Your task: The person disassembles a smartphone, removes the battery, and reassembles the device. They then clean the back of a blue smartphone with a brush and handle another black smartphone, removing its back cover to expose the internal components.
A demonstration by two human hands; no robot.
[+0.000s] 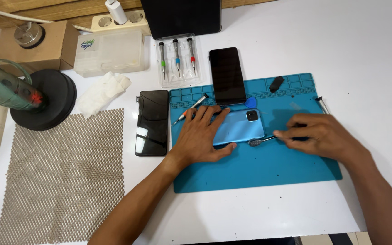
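Observation:
A light blue phone lies face down on the blue work mat, camera end to the right. My left hand rests flat on its left half, thumb along its near edge. My right hand is closed on a thin metal pry tool whose flat tip sits at the phone's lower right corner.
On the mat's far edge lie a black phone, a blue pick, a screwdriver and a black cap. Another black phone lies left of the mat. A screwdriver set, tissue, mesh pad and heat gun stand further left.

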